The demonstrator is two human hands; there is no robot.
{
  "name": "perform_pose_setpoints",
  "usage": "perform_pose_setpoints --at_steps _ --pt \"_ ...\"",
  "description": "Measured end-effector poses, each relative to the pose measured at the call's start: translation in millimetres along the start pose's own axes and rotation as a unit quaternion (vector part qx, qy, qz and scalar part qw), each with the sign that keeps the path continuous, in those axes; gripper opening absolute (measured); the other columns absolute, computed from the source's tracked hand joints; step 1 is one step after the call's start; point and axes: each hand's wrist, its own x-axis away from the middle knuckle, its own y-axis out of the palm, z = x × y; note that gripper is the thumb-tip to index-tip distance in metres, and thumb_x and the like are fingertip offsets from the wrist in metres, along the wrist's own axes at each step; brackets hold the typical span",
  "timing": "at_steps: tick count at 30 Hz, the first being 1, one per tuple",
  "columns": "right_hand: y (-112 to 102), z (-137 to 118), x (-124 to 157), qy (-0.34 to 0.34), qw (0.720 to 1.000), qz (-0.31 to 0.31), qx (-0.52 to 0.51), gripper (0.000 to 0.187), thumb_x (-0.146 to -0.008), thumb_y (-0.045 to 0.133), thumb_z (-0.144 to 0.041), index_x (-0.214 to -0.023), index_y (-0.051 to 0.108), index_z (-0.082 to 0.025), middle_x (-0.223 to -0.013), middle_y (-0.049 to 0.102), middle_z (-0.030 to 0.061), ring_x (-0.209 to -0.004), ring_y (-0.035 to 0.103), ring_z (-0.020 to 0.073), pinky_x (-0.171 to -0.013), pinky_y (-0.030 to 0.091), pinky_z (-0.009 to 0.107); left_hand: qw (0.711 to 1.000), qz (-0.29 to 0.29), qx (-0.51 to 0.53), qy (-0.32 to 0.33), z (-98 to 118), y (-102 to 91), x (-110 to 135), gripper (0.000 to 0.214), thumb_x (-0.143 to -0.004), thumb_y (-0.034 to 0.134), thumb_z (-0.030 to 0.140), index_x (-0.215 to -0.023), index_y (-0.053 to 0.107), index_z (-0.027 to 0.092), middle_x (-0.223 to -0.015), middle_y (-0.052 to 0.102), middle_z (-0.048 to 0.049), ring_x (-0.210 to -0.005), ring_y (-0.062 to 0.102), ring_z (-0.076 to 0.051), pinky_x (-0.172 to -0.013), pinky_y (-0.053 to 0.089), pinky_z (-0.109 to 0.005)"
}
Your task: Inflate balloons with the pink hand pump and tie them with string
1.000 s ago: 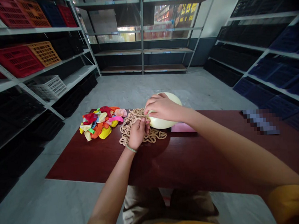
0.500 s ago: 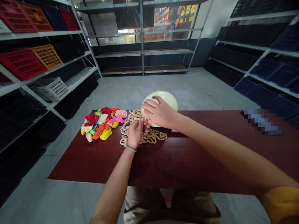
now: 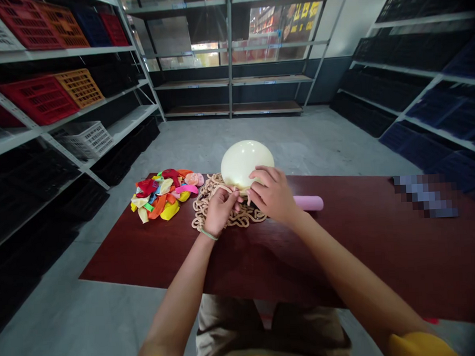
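An inflated pale cream balloon (image 3: pixel 247 161) stands over the table with its neck pointing down toward me. My left hand (image 3: pixel 220 206) pinches at that neck between thumb and fingers; the neck itself is mostly covered. My right hand (image 3: pixel 273 193) curls its bent fingers around the right side of the neck, its upper fingers against the balloon. Beneath both hands lies a heap of beige rope (image 3: pixel 207 203) in loose coils. A smooth pink cylinder (image 3: pixel 310 203) pokes out from behind my right hand, its other end hidden.
Several uninflated balloons (image 3: pixel 159 195) in mixed colours are piled on the left of the dark red table (image 3: pixel 242 263). A pixelated flat object (image 3: pixel 425 196) lies at the right. Shelves with crates (image 3: pixel 38 101) line the left, and another rack (image 3: pixel 232 82) stands behind.
My right hand has drawn down and right, off the front of the balloon, uncovering more of it and the pink cylinder. My left hand still pinches near the neck.
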Motion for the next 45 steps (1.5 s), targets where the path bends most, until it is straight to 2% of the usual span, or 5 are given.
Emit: perform_pose_setpoints --at_steps 7,21,32,38,45 --pt "20.2 -1.8 23.9 0.084 0.987 0.082 -0.114 0.02 -0.094 0.05 -0.027 -0.098 0.069 -0.027 -0.118 0.056 0.0075 -0.133 0.04 0.0262 -0.107 0.037 0.05 0.992 -0.069 -0.104 0.033 -5.5 2.6 5.1 0.029 -0.09 0.056 0.045 -0.093 0.054 0.017 -0.069 0.064 -0.0001 -0.051 0.054 -0.009 -0.051 0.043 -0.022" --pt "23.5 -4.9 40.0 0.082 0.994 0.077 0.017 0.015 -0.09 0.054 -0.025 -0.088 0.068 -0.029 -0.104 0.061 0.0042 -0.114 0.046 0.0235 -0.11 0.025 0.047 0.903 -0.101 -0.386 0.159 -8.8 -0.6 9.9 0.019 -0.093 0.053 0.036 -0.093 0.061 0.018 -0.075 0.068 -0.0043 -0.067 0.064 -0.016 -0.065 0.047 -0.027" --pt "31.2 -17.8 39.9 0.092 0.993 0.077 0.021 0.011 -0.089 0.052 -0.026 -0.086 0.063 -0.026 -0.101 0.06 0.0056 -0.111 0.045 0.0241 -0.107 0.024 0.045 0.92 0.095 -0.345 0.16 -19.3 6.1 17.1 0.02 -0.085 0.061 0.037 -0.082 0.065 0.017 -0.082 0.072 -0.0059 -0.06 0.063 -0.014 -0.058 0.048 -0.025" --pt "34.1 -29.6 39.4 0.133 0.982 0.132 -0.024 0.008 -0.086 0.057 -0.028 -0.08 0.062 -0.024 -0.098 0.06 0.0045 -0.105 0.047 0.0232 -0.097 0.031 0.041 0.923 0.099 -0.337 0.16 -23.2 6.9 18.4 0.029 -0.088 0.057 0.033 -0.065 0.065 0.017 -0.082 0.072 -0.0066 -0.068 0.067 -0.015 -0.063 0.052 -0.024" --pt "22.2 -26.7 38.6 0.145 0.974 0.14 -0.103 0.014 -0.091 0.058 -0.034 -0.083 0.068 -0.026 -0.096 0.061 0.0021 -0.102 0.049 0.0198 -0.093 0.033 0.038 0.886 0.1 -0.342 0.297 -29.3 -5.7 14.3 0.016 -0.09 0.057 0.029 -0.091 0.064 0.015 -0.083 0.067 -0.0056 -0.065 0.065 -0.013 -0.061 0.053 -0.025"
